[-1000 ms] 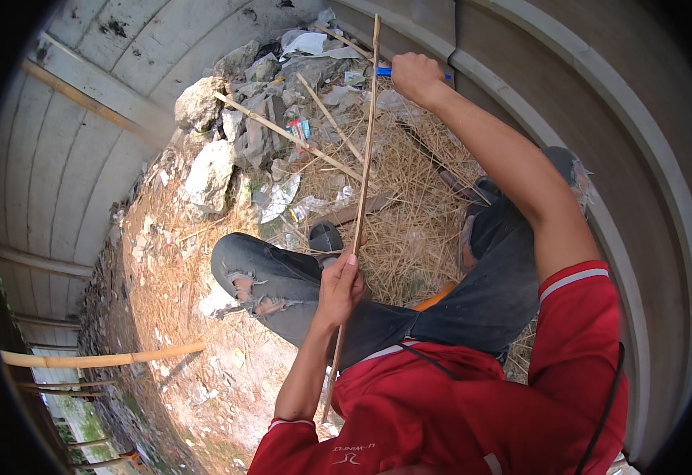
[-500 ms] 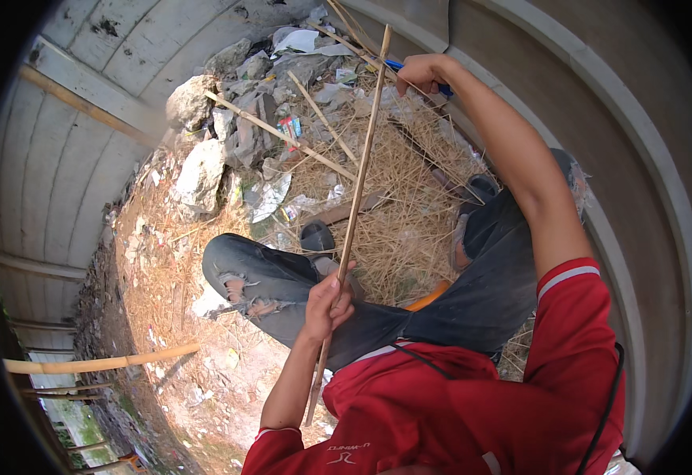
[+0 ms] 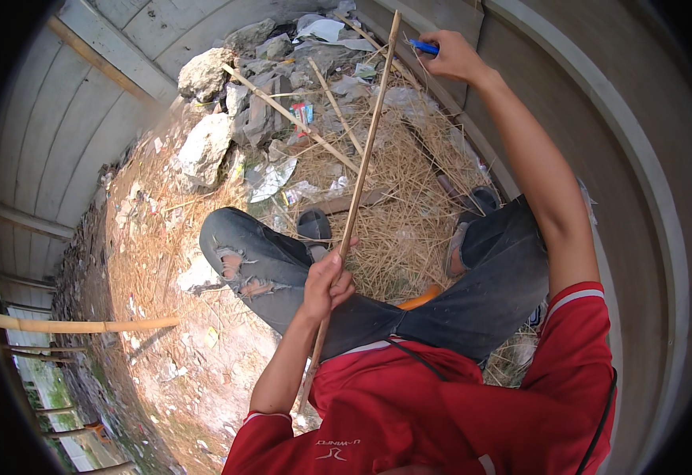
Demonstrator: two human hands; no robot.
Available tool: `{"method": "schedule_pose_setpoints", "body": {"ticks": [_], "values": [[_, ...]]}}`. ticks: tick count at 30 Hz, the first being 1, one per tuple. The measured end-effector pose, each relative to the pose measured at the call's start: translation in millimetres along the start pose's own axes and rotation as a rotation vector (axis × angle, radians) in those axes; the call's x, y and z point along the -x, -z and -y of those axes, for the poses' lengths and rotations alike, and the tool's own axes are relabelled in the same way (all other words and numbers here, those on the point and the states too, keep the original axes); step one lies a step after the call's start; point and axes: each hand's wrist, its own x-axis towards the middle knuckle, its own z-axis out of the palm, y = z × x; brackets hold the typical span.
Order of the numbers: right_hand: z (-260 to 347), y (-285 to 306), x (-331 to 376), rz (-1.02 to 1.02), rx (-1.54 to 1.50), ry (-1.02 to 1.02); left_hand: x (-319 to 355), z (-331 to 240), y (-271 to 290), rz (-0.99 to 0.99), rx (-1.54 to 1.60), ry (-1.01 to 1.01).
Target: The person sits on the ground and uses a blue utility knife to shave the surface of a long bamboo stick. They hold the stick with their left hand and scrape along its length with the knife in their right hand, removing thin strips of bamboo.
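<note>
My left hand [image 3: 328, 283] is closed around the lower part of a long thin bamboo stick [image 3: 367, 150]. The stick slants up and away from my lap, its far tip near the top of the view. Off to the right of that tip, my right hand [image 3: 450, 57] grips a slim blue tool [image 3: 424, 47]. The tool's exact kind is hard to make out, since my fingers cover much of it. A small gap separates it from the stick.
Straw-like shavings [image 3: 409, 229] cover the ground between my feet. Two more bamboo sticks [image 3: 290, 117] lie ahead, by pale rocks [image 3: 206, 146] and litter. A curved orange item [image 3: 420, 298] sits near my lap. Corrugated panels [image 3: 583, 103] rise on the right.
My right hand has moved from the stick's far end, up and to the right, taking the blue tool off the stick. The left hand keeps its grip. The whole view has shifted slightly.
</note>
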Motion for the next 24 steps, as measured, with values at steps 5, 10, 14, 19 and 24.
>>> {"method": "schedule_pose_setpoints", "body": {"ticks": [5,10,14,19,24], "values": [[11.0,-10.4,3.6,-0.34,0.097,0.223,3.4,4.1,4.7,0.028,-0.014,0.015],[5.1,-15.0,3.0,-0.085,0.206,0.09,8.7,11.4,0.4,0.094,-0.022,0.041],[-11.0,-14.0,-3.6,0.004,-0.306,-0.141,8.5,19.7,-0.2,0.093,-0.044,0.06],[-21.4,-0.9,0.7,-0.008,-0.206,-0.032,8.4,22.3,-1.0,0.12,-0.006,0.08],[-13.0,21.3,5.4,0.131,-0.113,-0.119,12.3,21.7,-0.3,0.13,0.028,0.094]]}}
